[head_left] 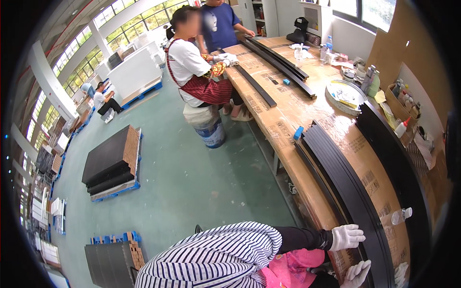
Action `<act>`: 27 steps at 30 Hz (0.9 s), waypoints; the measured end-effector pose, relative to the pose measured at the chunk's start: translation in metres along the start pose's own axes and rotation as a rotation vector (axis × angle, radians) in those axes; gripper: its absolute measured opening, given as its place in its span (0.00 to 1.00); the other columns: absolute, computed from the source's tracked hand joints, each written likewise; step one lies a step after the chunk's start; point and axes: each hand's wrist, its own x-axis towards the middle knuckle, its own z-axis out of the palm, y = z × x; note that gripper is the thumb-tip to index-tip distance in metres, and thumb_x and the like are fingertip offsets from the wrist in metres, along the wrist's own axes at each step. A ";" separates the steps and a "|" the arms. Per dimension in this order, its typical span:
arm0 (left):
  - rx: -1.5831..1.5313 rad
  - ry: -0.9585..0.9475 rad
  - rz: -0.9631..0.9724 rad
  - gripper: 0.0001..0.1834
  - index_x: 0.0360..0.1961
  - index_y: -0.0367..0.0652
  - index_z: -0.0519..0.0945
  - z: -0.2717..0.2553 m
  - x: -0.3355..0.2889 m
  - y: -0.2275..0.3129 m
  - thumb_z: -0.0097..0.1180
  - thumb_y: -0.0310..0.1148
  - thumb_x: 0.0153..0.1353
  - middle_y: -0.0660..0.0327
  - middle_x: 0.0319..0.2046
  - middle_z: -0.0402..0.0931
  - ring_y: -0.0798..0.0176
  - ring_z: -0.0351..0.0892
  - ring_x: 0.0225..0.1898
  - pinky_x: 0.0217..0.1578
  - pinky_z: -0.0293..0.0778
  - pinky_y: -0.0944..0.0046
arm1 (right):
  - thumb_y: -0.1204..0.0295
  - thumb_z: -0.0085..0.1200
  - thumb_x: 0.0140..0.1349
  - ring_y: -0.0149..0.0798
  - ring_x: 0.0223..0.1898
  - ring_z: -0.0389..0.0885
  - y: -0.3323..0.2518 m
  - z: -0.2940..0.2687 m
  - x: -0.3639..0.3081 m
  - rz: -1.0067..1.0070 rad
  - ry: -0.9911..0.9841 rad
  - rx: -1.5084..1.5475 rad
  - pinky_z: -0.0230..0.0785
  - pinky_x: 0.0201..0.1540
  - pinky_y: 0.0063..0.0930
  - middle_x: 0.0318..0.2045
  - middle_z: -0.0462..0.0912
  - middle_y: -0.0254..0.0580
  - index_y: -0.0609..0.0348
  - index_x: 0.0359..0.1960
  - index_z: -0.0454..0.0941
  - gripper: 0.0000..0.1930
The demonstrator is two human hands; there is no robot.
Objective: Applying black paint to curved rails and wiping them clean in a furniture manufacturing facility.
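My left hand, in a white glove, comes out of a black sleeve and lies over the near edge of a stack of long black strips on the table. Its fingers are stretched out and slightly apart. Close below it, my right hand, also gloved in white, is beside the same stack with its fingers extended. I see nothing held in either hand. A thinner black strip runs along the table edge. Another white glove shows at the lower rim; whose it is, I cannot tell.
A clear plastic bottle lies beyond the strips, before more black strips. A blue block sits at the stack's far end. Farther up are a round tray and bottles. Two people are at the table's far end, one seated on a bucket.
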 end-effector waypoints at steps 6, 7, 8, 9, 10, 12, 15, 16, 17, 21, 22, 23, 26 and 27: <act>0.022 -0.094 -0.047 0.06 0.24 0.56 0.78 0.004 0.011 0.012 0.61 0.42 0.50 0.70 0.25 0.78 0.58 0.83 0.34 0.34 0.75 0.53 | 0.58 0.37 0.83 0.32 0.13 0.62 0.011 -0.051 -0.015 -0.115 -0.225 0.297 0.59 0.14 0.25 0.23 0.73 0.38 0.56 0.38 0.70 0.18; 0.057 -0.093 -0.043 0.05 0.25 0.57 0.80 0.010 0.008 0.010 0.61 0.42 0.50 0.70 0.25 0.78 0.58 0.83 0.33 0.34 0.75 0.54 | 0.58 0.38 0.83 0.34 0.13 0.63 0.013 -0.059 -0.009 -0.107 -0.342 0.335 0.60 0.15 0.27 0.25 0.74 0.39 0.56 0.41 0.71 0.17; 0.097 -0.094 -0.043 0.04 0.25 0.58 0.81 0.014 0.005 0.004 0.62 0.42 0.50 0.70 0.24 0.79 0.58 0.83 0.32 0.33 0.75 0.54 | 0.58 0.38 0.83 0.34 0.13 0.63 0.014 -0.061 -0.002 -0.059 -0.389 0.347 0.60 0.15 0.27 0.25 0.74 0.39 0.56 0.41 0.71 0.17; 0.130 -0.175 0.042 0.17 0.40 0.63 0.80 0.018 0.000 -0.009 0.63 0.57 0.56 0.71 0.33 0.81 0.60 0.84 0.35 0.30 0.76 0.53 | 0.57 0.35 0.83 0.33 0.12 0.64 0.012 -0.058 0.003 -0.015 -0.185 0.296 0.60 0.14 0.27 0.24 0.76 0.40 0.56 0.40 0.72 0.19; -0.008 -0.192 0.040 0.08 0.38 0.62 0.80 0.000 0.007 -0.008 0.61 0.48 0.61 0.70 0.31 0.81 0.60 0.84 0.34 0.30 0.76 0.52 | 0.56 0.32 0.84 0.32 0.10 0.65 0.010 -0.074 0.003 0.008 0.068 0.238 0.61 0.13 0.26 0.23 0.78 0.41 0.56 0.39 0.74 0.21; 0.023 -0.274 0.018 0.08 0.36 0.61 0.80 0.012 0.014 0.007 0.61 0.48 0.61 0.70 0.31 0.81 0.59 0.84 0.35 0.31 0.77 0.53 | 0.56 0.33 0.83 0.32 0.10 0.65 0.003 -0.065 -0.018 0.003 -0.028 0.283 0.60 0.13 0.25 0.23 0.78 0.40 0.57 0.39 0.73 0.21; 0.027 -0.310 -0.016 0.09 0.35 0.60 0.79 0.006 0.013 0.001 0.62 0.49 0.60 0.69 0.31 0.81 0.59 0.84 0.35 0.32 0.77 0.53 | 0.56 0.33 0.83 0.30 0.10 0.65 0.010 -0.070 -0.005 0.091 -0.319 0.478 0.60 0.13 0.24 0.23 0.77 0.39 0.57 0.39 0.73 0.21; 0.030 -0.316 -0.019 0.09 0.35 0.60 0.79 0.002 0.013 0.000 0.62 0.49 0.60 0.69 0.31 0.81 0.59 0.84 0.35 0.32 0.77 0.53 | 0.57 0.33 0.83 0.30 0.10 0.65 0.012 -0.071 -0.002 0.094 -0.316 0.476 0.60 0.13 0.25 0.23 0.77 0.39 0.57 0.39 0.73 0.21; 0.048 -0.306 -0.038 0.10 0.34 0.60 0.79 -0.002 0.013 0.000 0.62 0.50 0.60 0.69 0.31 0.81 0.58 0.84 0.35 0.32 0.77 0.53 | 0.57 0.33 0.83 0.31 0.11 0.65 0.014 -0.071 -0.001 0.094 -0.312 0.473 0.60 0.13 0.25 0.23 0.77 0.39 0.57 0.39 0.73 0.21; 0.064 -0.291 -0.056 0.10 0.34 0.60 0.79 -0.005 0.013 -0.001 0.62 0.50 0.60 0.69 0.31 0.81 0.58 0.84 0.35 0.33 0.78 0.52 | 0.57 0.34 0.83 0.31 0.12 0.66 0.020 -0.071 -0.001 0.080 -0.291 0.455 0.61 0.14 0.26 0.24 0.77 0.40 0.57 0.41 0.73 0.20; 0.065 -0.292 -0.055 0.10 0.34 0.60 0.79 -0.005 0.013 -0.001 0.62 0.50 0.60 0.69 0.31 0.81 0.58 0.84 0.35 0.33 0.78 0.52 | 0.57 0.35 0.83 0.32 0.12 0.66 0.022 -0.071 0.001 0.079 -0.288 0.449 0.62 0.14 0.26 0.24 0.77 0.40 0.57 0.41 0.73 0.19; 0.050 -0.275 -0.050 0.10 0.33 0.60 0.79 -0.003 0.015 -0.001 0.62 0.50 0.60 0.69 0.31 0.81 0.58 0.84 0.35 0.33 0.78 0.52 | 0.57 0.35 0.83 0.32 0.12 0.67 0.023 -0.070 0.004 0.078 -0.286 0.442 0.62 0.15 0.26 0.24 0.77 0.40 0.57 0.42 0.73 0.19; 0.047 -0.265 -0.058 0.09 0.33 0.60 0.79 0.000 0.015 -0.003 0.62 0.49 0.59 0.69 0.31 0.81 0.58 0.84 0.35 0.33 0.78 0.52 | 0.57 0.35 0.83 0.32 0.13 0.67 0.029 -0.067 0.016 0.088 -0.286 0.426 0.63 0.15 0.27 0.24 0.77 0.40 0.57 0.43 0.73 0.19; 0.049 -0.266 -0.069 0.09 0.33 0.60 0.80 0.001 0.015 -0.002 0.62 0.49 0.59 0.69 0.31 0.81 0.58 0.84 0.35 0.32 0.78 0.52 | 0.57 0.36 0.83 0.32 0.13 0.67 0.029 -0.066 0.019 0.092 -0.286 0.417 0.63 0.15 0.27 0.25 0.77 0.40 0.57 0.43 0.73 0.18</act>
